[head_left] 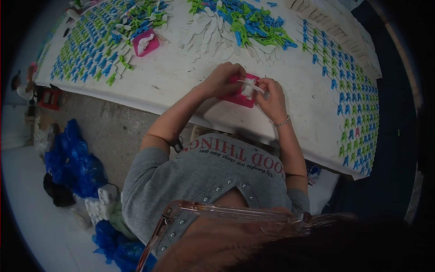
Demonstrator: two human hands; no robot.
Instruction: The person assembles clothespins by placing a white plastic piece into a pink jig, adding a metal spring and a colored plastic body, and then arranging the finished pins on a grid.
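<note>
In front of my body, my left hand and my right hand face each other over a small pink tray. Between them is a thin white flat piece, long and slightly curved. The fingers of both hands are closed at its two ends; my left fingertips are partly hidden. Directly beneath the piece, a white block sits on the tray. Further up the table lies a heap of similar white flat pieces, beside a pile of blue and green clips.
Rows of clips on white pieces cover the table at the left and right. Another pink tray holds a crumpled white thing. Blue plastic bags lie on the floor, and a person is at far left.
</note>
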